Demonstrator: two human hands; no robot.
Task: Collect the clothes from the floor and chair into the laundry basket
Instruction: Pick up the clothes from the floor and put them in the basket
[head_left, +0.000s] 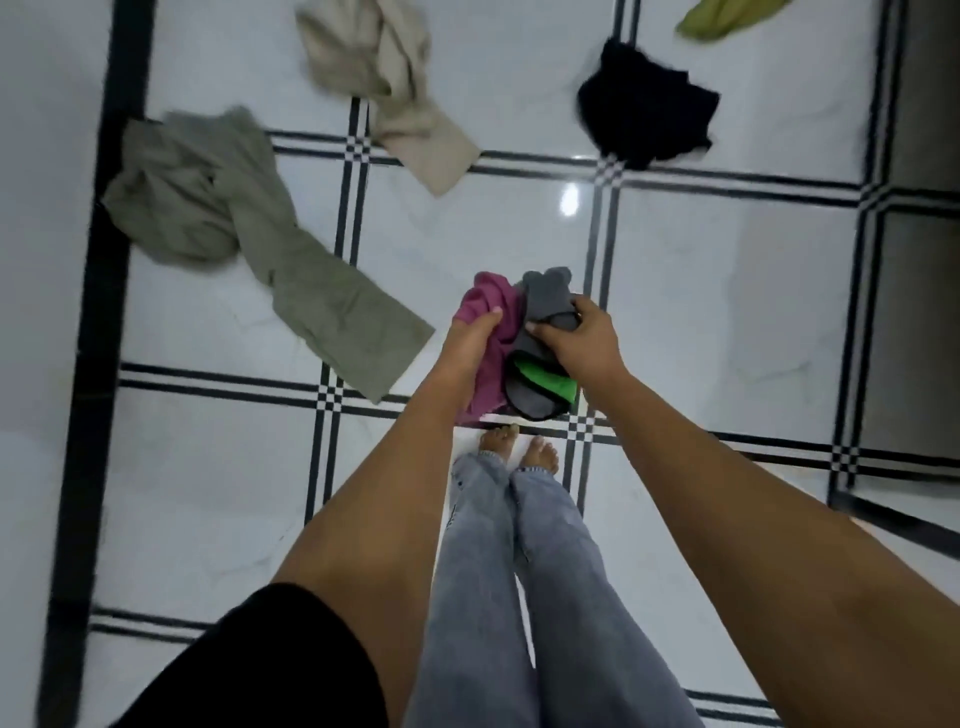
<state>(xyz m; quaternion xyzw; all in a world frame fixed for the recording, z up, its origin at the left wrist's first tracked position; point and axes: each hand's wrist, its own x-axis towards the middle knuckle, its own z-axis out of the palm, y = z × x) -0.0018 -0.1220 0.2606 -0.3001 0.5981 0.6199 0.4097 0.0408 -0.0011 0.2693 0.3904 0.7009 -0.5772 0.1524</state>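
Observation:
My left hand (475, 332) grips a pink garment (491, 301) held above the floor in front of my feet. My right hand (576, 338) is closed on a grey garment with green lining (543, 387), bunched against the pink one. On the white tiled floor lie olive-grey trousers (249, 249) at the left, a beige garment (389, 88) at the top centre, a black garment (647, 114) at the upper right and a yellow-green garment (722, 18) at the top edge. No laundry basket or chair is in view.
White glossy tiles with black checkered lines (332, 400) cover the floor. A darker grey panel or door (919, 312) runs along the right edge. My bare feet (519, 449) and jeans-clad legs stand just below the held clothes.

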